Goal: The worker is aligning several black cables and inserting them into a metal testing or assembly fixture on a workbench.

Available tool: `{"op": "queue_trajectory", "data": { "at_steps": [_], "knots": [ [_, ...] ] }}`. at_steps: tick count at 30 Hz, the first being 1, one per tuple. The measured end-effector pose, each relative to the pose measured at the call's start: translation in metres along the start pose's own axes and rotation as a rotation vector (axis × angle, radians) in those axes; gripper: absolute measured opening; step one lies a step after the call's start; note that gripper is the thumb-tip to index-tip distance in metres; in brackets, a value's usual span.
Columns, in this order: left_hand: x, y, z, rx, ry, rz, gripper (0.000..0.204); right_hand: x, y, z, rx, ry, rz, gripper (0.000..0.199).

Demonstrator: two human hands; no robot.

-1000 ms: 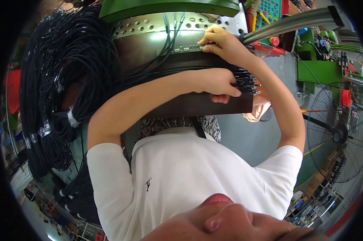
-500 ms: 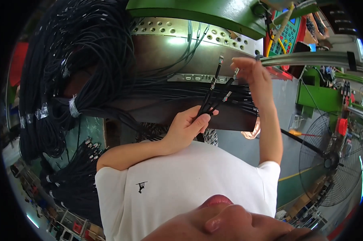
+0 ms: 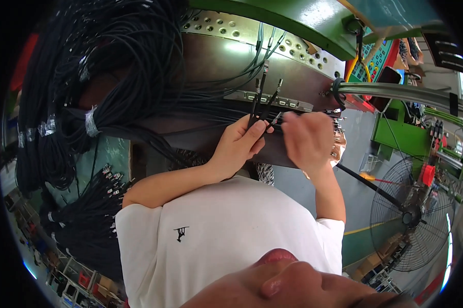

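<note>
My left hand (image 3: 243, 139) is closed round several black cables (image 3: 254, 107), whose metal connector ends stick up and fan out above the thumb. Just right of them, level with the lower connector, is my right hand (image 3: 312, 139). It is smeared by motion, so its fingers and anything in them cannot be made out. Beyond the held ends lies a metal strip with rectangular ports (image 3: 288, 102) on the dark bench. Loose black cables (image 3: 205, 117) run along the bench, and their connector ends show beside and behind my right hand.
Large coiled black cable bundles (image 3: 139, 72), one tied with silvery wrap (image 3: 92, 121), fill the left. A green machine part (image 3: 288, 23) overhangs a perforated metal plate (image 3: 221, 30) at the back. To the right are a metal tube (image 3: 395, 89), a keypad panel (image 3: 377, 56) and a fan (image 3: 412, 216).
My right hand has come down and leftward, closer to the held cables. My left hand has moved slightly up with the cables, whose ends now point more steeply upward. The view has shifted a little.
</note>
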State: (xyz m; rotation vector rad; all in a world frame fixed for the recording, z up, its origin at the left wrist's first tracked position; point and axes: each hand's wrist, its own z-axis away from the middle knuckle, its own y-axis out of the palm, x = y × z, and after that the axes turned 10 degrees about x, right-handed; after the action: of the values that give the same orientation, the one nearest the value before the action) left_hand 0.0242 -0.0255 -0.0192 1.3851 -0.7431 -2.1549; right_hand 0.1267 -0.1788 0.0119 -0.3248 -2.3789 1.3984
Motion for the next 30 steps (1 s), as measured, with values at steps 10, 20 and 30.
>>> {"op": "queue_trajectory", "data": {
  "at_steps": [10, 20, 30],
  "knots": [
    [-0.020, -0.014, 0.024, -0.046, 0.009, 0.188, 0.032, 0.001, 0.045, -0.028, 0.017, 0.085, -0.323, 0.030],
    [-0.021, -0.011, 0.026, 0.009, -0.028, 0.290, 0.026, 0.003, 0.044, -0.040, 0.261, -0.066, -0.199, 0.032],
    [-0.028, -0.012, 0.026, 0.147, 0.021, -0.167, 0.035, -0.007, 0.045, -0.025, 0.016, 0.102, -0.287, 0.026]
  ]
}}
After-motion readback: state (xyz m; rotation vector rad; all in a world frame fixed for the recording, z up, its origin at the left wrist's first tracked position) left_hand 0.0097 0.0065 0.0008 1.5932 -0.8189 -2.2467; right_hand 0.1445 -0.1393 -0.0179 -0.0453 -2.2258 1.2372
